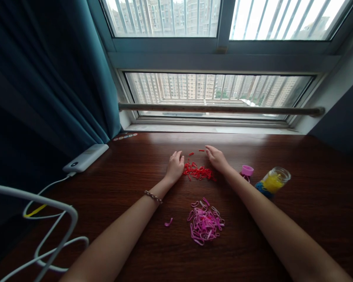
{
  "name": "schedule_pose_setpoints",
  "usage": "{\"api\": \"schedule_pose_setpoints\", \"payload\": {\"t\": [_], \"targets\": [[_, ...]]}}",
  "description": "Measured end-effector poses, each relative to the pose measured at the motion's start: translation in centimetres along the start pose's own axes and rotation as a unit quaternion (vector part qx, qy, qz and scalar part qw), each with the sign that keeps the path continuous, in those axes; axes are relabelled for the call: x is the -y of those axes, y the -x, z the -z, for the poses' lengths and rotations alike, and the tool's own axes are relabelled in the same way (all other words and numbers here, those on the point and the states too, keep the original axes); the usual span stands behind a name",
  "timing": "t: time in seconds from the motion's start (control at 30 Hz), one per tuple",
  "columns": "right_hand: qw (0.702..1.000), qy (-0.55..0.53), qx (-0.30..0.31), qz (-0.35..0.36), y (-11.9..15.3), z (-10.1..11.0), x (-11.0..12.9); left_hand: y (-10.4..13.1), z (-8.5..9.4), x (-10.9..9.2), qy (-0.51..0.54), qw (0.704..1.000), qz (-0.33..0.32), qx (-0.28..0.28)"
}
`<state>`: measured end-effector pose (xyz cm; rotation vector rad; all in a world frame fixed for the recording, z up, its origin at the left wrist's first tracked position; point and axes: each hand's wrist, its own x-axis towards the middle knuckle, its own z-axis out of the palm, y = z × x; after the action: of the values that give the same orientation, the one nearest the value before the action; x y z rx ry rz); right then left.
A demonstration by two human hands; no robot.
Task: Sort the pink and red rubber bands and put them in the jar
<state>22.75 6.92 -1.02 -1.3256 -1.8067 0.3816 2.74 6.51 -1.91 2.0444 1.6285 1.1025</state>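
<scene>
My left hand (175,167) rests on its edge at the left side of a heap of small red rubber bands (198,171), its fingers extended and touching the heap's edge. Beyond the heap on the right is my right hand (217,158), fingers stretched out, close to a stray red band (201,150). Another loose red band (191,154) lies between the two hands. Neither hand shows anything held. Nearer to me, between my forearms, sits a pile of pink and purple rubber bands (206,223). One purple band (168,223) lies apart, left of that pile.
Right of my right forearm are a pink ring-shaped piece (247,170) and a tilted clear jar (278,177) with yellow and blue contents, partly hidden. A white power bank (86,158) with a cable lies at left by the blue curtain (85,78). A window rail (220,109) runs behind.
</scene>
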Motion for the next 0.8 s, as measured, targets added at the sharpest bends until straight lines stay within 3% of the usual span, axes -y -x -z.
{"api": "schedule_pose_setpoints", "payload": {"t": [0.1,0.23,0.3,0.43,0.6,0.67,0.8], "targets": [[0.999,-0.001,0.044,0.018,-1.1,-1.2,-0.4,-0.1,0.0,0.2,0.022,1.000,0.008,0.016],[0.992,-0.050,0.100,0.065,1.5,-1.5,1.4,-0.1,0.4,0.0,0.057,0.998,0.012,0.010],[0.990,-0.086,0.084,0.078,3.3,-0.7,2.1,0.1,0.6,-0.3,0.037,0.998,-0.006,0.040],[0.995,-0.048,0.049,0.067,5.7,1.2,1.5,0.5,0.8,-0.8,-0.033,0.986,-0.092,0.135],[0.998,-0.025,-0.059,-0.025,6.2,2.2,1.0,0.5,0.7,-0.7,-0.048,0.990,-0.055,0.119],[0.998,-0.027,-0.049,-0.011,6.3,2.2,1.4,0.6,0.8,-0.9,-0.048,0.990,-0.062,0.115],[1.000,-0.009,-0.004,0.023,6.2,2.2,1.5,1.1,0.9,-1.5,-0.071,0.975,-0.144,0.152]]}}
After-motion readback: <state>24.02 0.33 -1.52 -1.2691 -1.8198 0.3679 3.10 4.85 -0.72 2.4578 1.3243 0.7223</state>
